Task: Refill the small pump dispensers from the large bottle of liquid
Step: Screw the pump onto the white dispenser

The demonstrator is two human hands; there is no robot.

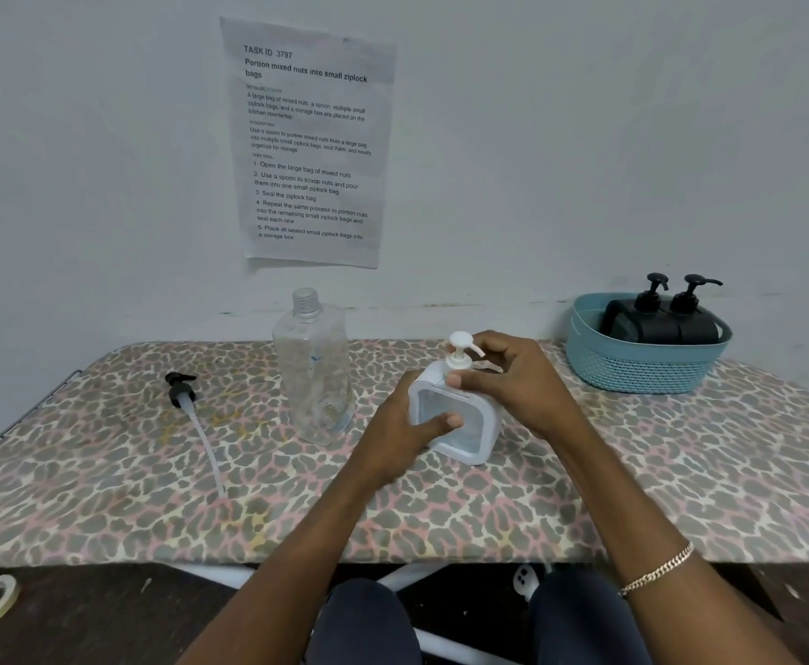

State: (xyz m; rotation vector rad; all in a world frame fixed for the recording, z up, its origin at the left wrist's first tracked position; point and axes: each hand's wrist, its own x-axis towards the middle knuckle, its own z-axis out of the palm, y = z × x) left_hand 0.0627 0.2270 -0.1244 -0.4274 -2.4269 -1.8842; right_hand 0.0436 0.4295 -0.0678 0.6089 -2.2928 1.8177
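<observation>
- White plastic, flat-sided with rounded shoulders, the small dispenser (460, 441) stands near the middle of the table, leaning slightly, its front panel translucent and a white pump head (460, 342) on top.
- The left hand (404, 436) grips the dispenser's body from the left, with the thumb laid across the front panel.
- The right hand (512, 376) curls round the neck just under the pump head, thumb tip on the shoulder. A chain bracelet (657, 570) circles that wrist.
- The large bottle (313, 371), smooth clear plastic with a bare threaded neck, stands upright just left of the dispenser.
- A black pump (180, 387) with a long pale tube lies flat at far left.
- A teal perforated basket (632, 371) at far right holds two black dispensers (666, 324).
- Leopard-print fabric covers the table (104, 482).
</observation>
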